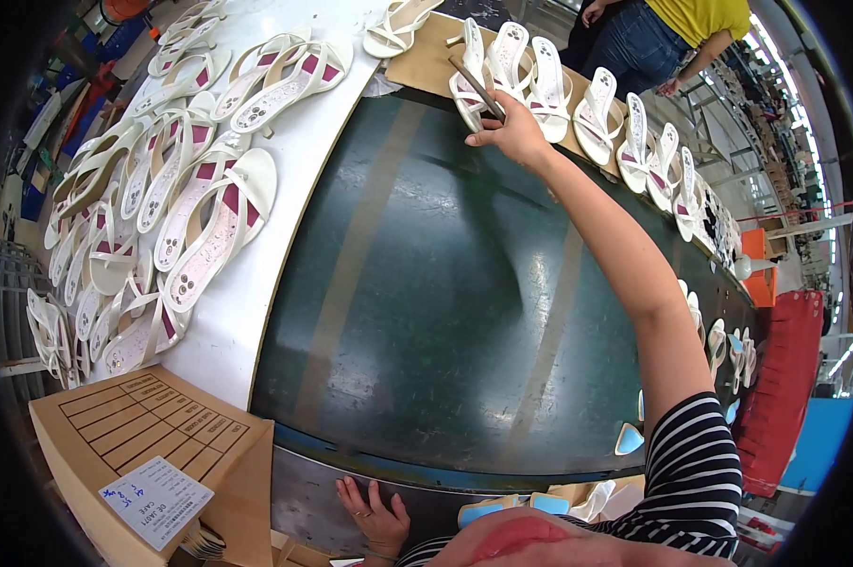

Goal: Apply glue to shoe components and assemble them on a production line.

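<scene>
My right hand [513, 132] reaches across to the far side, its fingers closed round a thin brown stick [475, 83]. The stick slants up and to the left, in front of a white heeled sandal [473, 49] in the far row. I cannot tell whether the stick or my fingers touch that sandal. White sandals [547, 87] with flower-patterned insoles stand beside my hand. At the near edge my left hand [377, 518] lies with its fingers apart on the grey metal rim [304, 496], holding nothing.
A dark green conveyor belt [426, 274] lies between my hands. Many white sandals [214, 231] crowd the white table [247, 312] on the left. A labelled cardboard box [153, 425] stands near left. Across the belt are a person in yellow [705, 19] and a red covered object [784, 378].
</scene>
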Motion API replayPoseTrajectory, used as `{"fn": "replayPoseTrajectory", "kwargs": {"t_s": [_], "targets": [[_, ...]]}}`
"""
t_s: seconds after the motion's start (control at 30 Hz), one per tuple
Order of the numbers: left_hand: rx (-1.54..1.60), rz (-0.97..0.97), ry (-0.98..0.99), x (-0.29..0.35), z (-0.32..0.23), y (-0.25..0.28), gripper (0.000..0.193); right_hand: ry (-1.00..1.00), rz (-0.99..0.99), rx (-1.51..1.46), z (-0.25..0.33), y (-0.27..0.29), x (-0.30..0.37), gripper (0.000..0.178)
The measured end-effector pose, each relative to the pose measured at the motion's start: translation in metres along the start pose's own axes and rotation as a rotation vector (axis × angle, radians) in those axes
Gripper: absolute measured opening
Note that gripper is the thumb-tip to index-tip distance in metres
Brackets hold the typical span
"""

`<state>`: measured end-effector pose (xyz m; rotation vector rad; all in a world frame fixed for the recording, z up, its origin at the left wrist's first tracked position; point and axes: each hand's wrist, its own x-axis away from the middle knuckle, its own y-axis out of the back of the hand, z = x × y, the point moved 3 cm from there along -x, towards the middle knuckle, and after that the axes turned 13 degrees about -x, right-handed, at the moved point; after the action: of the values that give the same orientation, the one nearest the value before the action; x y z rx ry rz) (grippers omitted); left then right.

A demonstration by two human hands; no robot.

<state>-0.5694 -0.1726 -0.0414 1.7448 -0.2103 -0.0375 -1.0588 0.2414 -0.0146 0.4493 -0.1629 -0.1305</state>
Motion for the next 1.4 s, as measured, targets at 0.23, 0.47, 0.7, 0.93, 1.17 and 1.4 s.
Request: {"fn": "replayPoseTrajectory", "kwargs": {"t_s": [0.23,0.47,0.7,0.93,1.17,1.4], "targets": [[-0.001,-0.002,-0.002,0.000,0.000,0.001,0.047,0.006,0.018,-0.078,-0.003,0.002,-0.001,0.092],[-0.006,-0.001,0.001,0.001,0.001,-0.001,0.047,0.010,0.034,-0.154,-0.011,0.005,-0.005,0.090],[0.004,-0.014,0.003,-0.001,0.000,0.002,0.047,0.004,0.042,-0.135,-0.014,0.009,-0.004,0.089],[-0.002,-0.025,-0.006,-0.001,-0.001,0.005,0.046,0.018,0.030,-0.077,-0.010,0.007,-0.003,0.086],[-0.028,-0.069,-0.033,0.006,0.003,-0.007,0.046,0.049,-0.047,0.333,0.023,0.000,-0.002,0.082],[-0.025,-0.012,0.011,0.003,-0.001,-0.002,0.047,0.071,-0.078,0.656,0.090,-0.027,-0.042,0.071]]}}
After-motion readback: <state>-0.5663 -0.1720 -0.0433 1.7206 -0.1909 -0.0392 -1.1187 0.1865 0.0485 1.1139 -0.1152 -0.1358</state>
